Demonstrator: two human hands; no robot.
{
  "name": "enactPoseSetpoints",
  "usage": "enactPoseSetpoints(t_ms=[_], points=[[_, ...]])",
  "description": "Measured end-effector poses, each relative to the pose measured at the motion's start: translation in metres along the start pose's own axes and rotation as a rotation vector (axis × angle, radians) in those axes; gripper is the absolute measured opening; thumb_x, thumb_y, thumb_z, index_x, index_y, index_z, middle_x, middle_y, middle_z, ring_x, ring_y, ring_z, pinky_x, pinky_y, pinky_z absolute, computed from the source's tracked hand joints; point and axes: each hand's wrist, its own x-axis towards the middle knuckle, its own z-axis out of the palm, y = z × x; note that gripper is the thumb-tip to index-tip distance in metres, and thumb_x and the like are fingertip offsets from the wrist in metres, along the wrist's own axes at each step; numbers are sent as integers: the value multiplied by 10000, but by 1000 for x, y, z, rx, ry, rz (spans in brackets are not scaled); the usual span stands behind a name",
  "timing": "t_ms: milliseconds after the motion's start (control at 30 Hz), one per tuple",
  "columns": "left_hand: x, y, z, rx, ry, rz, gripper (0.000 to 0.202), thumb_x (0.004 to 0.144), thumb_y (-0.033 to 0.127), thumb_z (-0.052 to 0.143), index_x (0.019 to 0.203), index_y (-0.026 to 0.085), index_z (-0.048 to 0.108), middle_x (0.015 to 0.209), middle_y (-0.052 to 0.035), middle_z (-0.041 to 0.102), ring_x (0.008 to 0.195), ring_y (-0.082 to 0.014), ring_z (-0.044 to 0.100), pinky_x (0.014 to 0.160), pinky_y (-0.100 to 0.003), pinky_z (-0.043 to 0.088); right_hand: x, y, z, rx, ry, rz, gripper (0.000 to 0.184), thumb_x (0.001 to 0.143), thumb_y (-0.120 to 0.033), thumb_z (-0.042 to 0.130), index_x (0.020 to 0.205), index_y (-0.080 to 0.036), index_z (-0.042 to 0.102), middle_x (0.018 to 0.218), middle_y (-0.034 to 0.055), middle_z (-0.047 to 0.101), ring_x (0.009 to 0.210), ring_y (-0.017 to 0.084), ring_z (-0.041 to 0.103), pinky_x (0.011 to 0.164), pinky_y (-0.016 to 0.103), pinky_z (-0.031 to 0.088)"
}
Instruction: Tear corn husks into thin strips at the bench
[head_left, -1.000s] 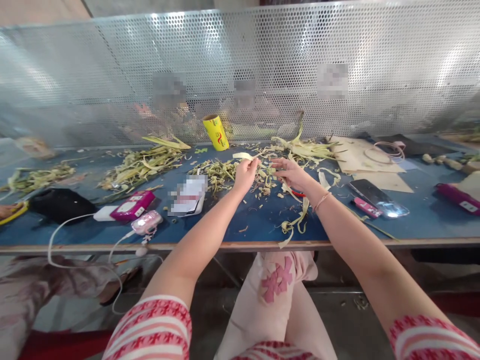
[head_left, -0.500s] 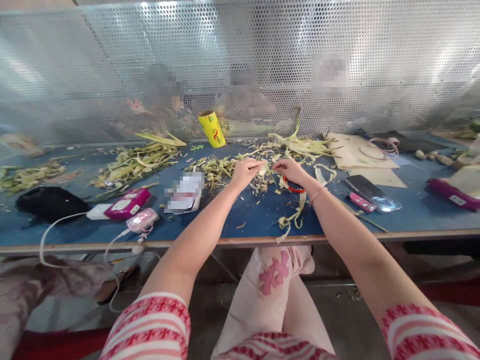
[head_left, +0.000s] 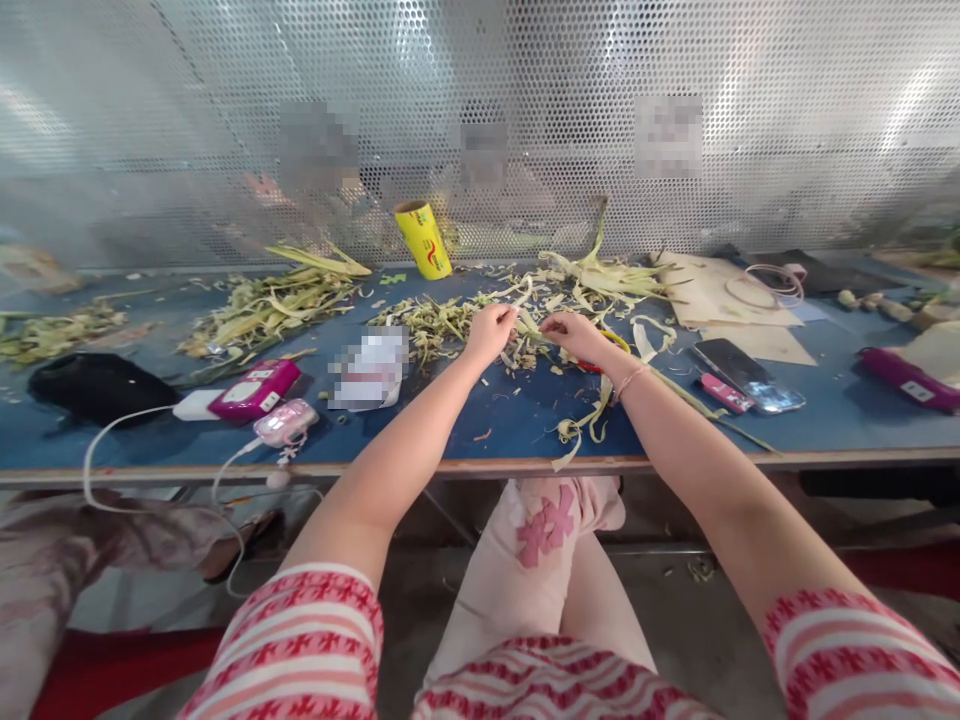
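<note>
My left hand (head_left: 493,334) is closed in a pinch, with a pale plant strip (head_left: 527,290) curling up from its fingertips. Facing it, my right hand (head_left: 576,338) is also closed, its fingertips on a pale green stalk piece (head_left: 529,326) that lies between the hands. Just under my right wrist rests a red and yellow looped thing (head_left: 592,367), partly covered by the wrist. Around both hands lie peelings (head_left: 435,332), and a bigger bundle of leafy stalks (head_left: 611,280) sits behind my right hand.
A yellow roll (head_left: 424,240) stands near the perforated metal screen (head_left: 525,80). To the left lie a stalk heap (head_left: 277,310), a purple box (head_left: 255,388), a pink device with a cable (head_left: 286,424) and a black pouch (head_left: 101,390). A phone (head_left: 724,362) and cardboard (head_left: 697,290) lie right.
The pale strip now rises from my left fingertips. My left hand has turned slightly, and more yellow of the looped thing shows beside my right wrist. The view has tilted a little.
</note>
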Motion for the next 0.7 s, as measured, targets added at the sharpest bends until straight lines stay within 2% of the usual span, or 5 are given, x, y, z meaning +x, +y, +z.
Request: enactPoseSetpoints(t_ms=[133,233,367,500,700], points=[[3,-1,4,-442,81,-230,234,948,263,468,869,131,645,726,-19,630,630,-108,610,710,-276,531,1,0,2,67,25,-8,182,794,-109,604,945,-135,701,908,72,729,831,171,663,822,313,514],[5,0,4,-575,123,-298,223,965,233,438,873,130,613,689,-12,625,650,-103,625,768,-281,539,0,-1,4,181,-14,6,251,781,-104,610,1025,-142,660,893,61,717,742,148,667,738,287,543],[4,7,5,-654,117,-298,137,945,183,477,908,136,600,715,-6,634,678,-100,630,832,-300,532,-5,-8,5,340,-80,-18,427,767,-113,624,1181,-189,554,855,-1,680,592,97,633,626,242,550],[2,12,7,-685,67,-260,127,890,79,509,793,131,572,775,-21,645,790,-113,659,901,-315,512,-11,-20,3,527,-51,17,664,741,-86,638,1354,-224,425,856,-32,638,554,83,628,621,246,577],[5,2,9,-561,-40,-278,51,857,124,554,824,142,589,882,-47,681,904,-155,673,881,-316,500,-15,-35,1,827,-29,198,1053,738,-15,637,1566,-314,58,835,-41,614,596,97,653,573,207,586]])
